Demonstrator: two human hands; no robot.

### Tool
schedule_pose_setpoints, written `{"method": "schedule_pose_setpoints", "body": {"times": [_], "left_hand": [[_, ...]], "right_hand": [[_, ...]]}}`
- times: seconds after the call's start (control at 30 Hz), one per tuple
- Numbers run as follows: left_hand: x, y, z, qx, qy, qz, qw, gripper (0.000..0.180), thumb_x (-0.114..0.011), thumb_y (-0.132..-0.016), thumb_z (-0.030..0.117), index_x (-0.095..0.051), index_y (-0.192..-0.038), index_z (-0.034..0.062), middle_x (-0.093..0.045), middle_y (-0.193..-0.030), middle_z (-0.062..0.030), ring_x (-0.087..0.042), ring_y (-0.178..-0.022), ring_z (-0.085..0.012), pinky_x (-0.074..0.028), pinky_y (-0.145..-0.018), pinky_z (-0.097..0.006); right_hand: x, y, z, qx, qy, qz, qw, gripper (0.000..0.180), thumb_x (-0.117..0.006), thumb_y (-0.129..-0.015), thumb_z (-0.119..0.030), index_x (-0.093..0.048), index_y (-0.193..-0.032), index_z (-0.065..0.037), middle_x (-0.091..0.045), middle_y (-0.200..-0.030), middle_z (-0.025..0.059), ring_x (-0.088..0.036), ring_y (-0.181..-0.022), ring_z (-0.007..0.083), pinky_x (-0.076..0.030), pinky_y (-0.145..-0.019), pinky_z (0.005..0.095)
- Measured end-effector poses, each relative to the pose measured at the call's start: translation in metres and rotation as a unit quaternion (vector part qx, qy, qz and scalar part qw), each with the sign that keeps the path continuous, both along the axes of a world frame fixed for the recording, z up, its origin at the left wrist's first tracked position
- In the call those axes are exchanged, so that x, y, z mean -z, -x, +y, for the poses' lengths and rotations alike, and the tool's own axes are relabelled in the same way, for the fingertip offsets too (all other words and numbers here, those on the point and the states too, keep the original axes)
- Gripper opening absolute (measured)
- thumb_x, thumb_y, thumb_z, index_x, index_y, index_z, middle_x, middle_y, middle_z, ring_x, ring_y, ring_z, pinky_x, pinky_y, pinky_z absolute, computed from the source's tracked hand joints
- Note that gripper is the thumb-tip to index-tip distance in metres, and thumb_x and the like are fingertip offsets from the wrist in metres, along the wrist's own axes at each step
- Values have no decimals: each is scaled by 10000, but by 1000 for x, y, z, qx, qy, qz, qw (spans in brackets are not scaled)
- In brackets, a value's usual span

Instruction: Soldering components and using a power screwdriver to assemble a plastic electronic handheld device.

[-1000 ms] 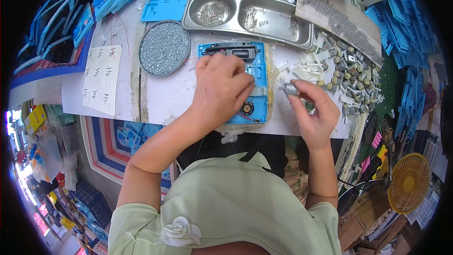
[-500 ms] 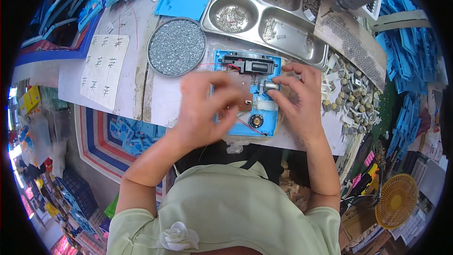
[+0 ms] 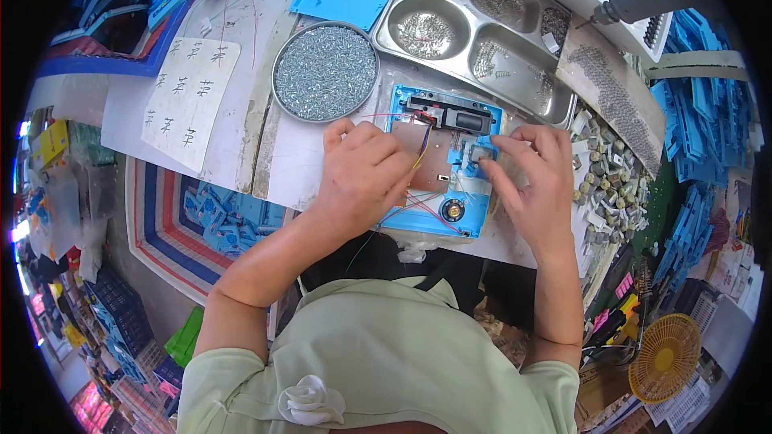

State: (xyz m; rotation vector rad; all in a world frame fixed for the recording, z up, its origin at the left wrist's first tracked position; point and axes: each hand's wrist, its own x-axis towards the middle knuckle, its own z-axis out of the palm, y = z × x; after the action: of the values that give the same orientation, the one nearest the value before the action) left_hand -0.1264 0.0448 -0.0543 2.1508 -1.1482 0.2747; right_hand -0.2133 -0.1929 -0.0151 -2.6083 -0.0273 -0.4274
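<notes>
A blue plastic housing (image 3: 470,217) lies on the white worktop in front of me, holding a brown circuit board (image 3: 433,162), a black part along its top edge, thin coloured wires and a small round speaker (image 3: 453,210). My left hand (image 3: 359,175) rests on the housing's left side, fingers curled over the board's edge. My right hand (image 3: 536,185) is at the housing's right side, thumb and fingers pinching a small grey component (image 3: 479,153) set into it.
A round tin of screws (image 3: 325,72) and a divided steel tray (image 3: 482,28) of small parts stand behind the housing. A heap of small grey components (image 3: 611,181) lies to the right, blue plastic shells (image 3: 700,128) beyond it. A power screwdriver (image 3: 643,0) hangs overhead.
My right hand has come from the component heap at the right onto the housing with a small grey part. My left hand slid from the housing's middle to its left side.
</notes>
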Motion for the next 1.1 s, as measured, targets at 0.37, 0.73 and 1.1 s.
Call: {"method": "schedule_pose_setpoints", "body": {"times": [0.37, 0.73, 1.1], "left_hand": [[-1, -2, -1, -18, 30, -1, 999, 175, -824, -735, 83, -692, -848, 105, -622, -807, -14, -587, -791, -223, -366, -804, -407], [0, -15, 15, -58, 28, 6, 998, 183, -802, -743, 74, -684, -876, 116, -635, -851, -31, -603, -843, -230, -388, -823, -404], [-12, -4, -40, 79, 146, 225, 960, 305, -712, -859, -61, -679, -1152, 18, -699, -1089, -140, -699, -804, -238, -564, -696, -320]], "right_hand": [[16, -51, 34, -160, 47, -102, 981, 192, -739, -653, -116, -713, -842, -93, -590, -872, 16, -550, -916, 245, -454, -742, 384], [24, -43, 27, -144, 63, -147, 976, 267, -802, -642, -87, -677, -878, -101, -579, -848, 19, -568, -864, 251, -461, -732, 399], [35, -12, 21, -45, -113, -156, 980, 209, -795, -714, -19, -725, -896, -95, -725, -856, 22, -623, -792, 244, -476, -758, 377]]}}
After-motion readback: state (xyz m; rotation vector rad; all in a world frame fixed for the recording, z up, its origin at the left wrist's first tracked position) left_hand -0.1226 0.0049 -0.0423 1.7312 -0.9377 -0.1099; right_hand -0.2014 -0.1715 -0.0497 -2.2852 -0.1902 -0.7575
